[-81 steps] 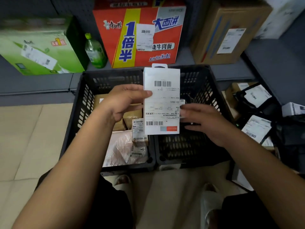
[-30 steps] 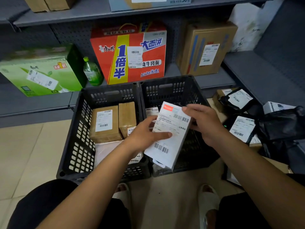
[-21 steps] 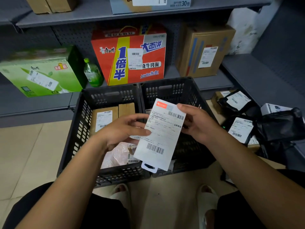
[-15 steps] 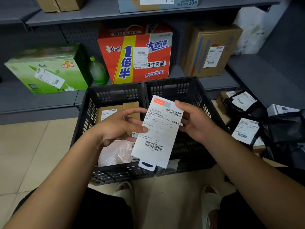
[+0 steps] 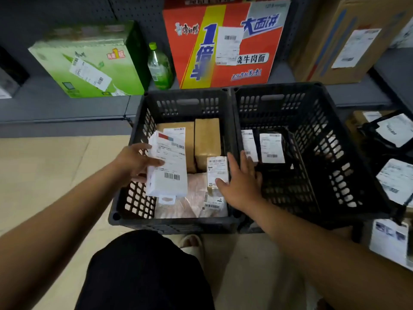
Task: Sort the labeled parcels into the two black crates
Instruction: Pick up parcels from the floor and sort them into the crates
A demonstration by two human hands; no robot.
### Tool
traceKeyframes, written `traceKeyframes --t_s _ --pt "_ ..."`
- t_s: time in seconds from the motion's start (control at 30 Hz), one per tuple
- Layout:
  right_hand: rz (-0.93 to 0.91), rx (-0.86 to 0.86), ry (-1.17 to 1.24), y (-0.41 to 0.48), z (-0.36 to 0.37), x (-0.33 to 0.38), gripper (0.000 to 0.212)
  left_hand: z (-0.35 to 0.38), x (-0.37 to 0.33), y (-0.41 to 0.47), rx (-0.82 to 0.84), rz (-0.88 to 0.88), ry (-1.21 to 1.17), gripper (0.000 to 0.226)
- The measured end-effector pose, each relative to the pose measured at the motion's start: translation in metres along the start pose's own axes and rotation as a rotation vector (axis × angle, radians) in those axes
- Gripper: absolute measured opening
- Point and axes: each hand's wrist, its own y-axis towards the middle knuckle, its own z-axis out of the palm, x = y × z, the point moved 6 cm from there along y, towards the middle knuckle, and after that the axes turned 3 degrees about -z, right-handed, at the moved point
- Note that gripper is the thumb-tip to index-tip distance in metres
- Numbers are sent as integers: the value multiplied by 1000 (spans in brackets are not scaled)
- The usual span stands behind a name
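Observation:
Two black crates stand side by side on the floor. My left hand (image 5: 134, 162) grips a flat white labeled parcel (image 5: 168, 166) over the left crate (image 5: 125, 198), above the brown boxes (image 5: 206, 139) and a pinkish bag (image 5: 196, 198) lying inside. My right hand (image 5: 242, 182) hovers open over the wall between the crates, holding nothing. The right crate (image 5: 335, 166) holds black bags with white labels (image 5: 271, 147).
More labeled black bags (image 5: 393, 133) and parcels are piled on the floor at the right. A shelf behind the crates carries a green carton (image 5: 89, 68), a green bottle (image 5: 159, 68), a red noodle carton (image 5: 223, 43) and a brown box (image 5: 344, 39). My knees and slippers are below.
My left hand has carried the white parcel left and down into the left crate. My right hand has let go of it and now hangs open between the crates.

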Motion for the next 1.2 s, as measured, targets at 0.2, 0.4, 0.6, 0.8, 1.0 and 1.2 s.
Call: traceKeyframes --t_s 0.2,0.4,0.6,0.8,1.0,1.2 --pt "-84 -18 -387 20 39 -1 79 53 55 57 101 -88 60 64" --pt "-97 -73 -343 23 40 -2 79 96 98 105 179 -188 132 70" --pt "-75 -81 -383 26 47 -4 80 109 131 133 292 -329 -19 58" --pt "-68 -104 -366 27 47 -4 81 122 133 145 299 -294 -22 53" --pt "-70 -99 -360 26 48 -5 82 132 132 142 287 -189 107 57" --pt "-64 -110 -360 26 48 -6 81 133 128 142 312 -91 264 75"
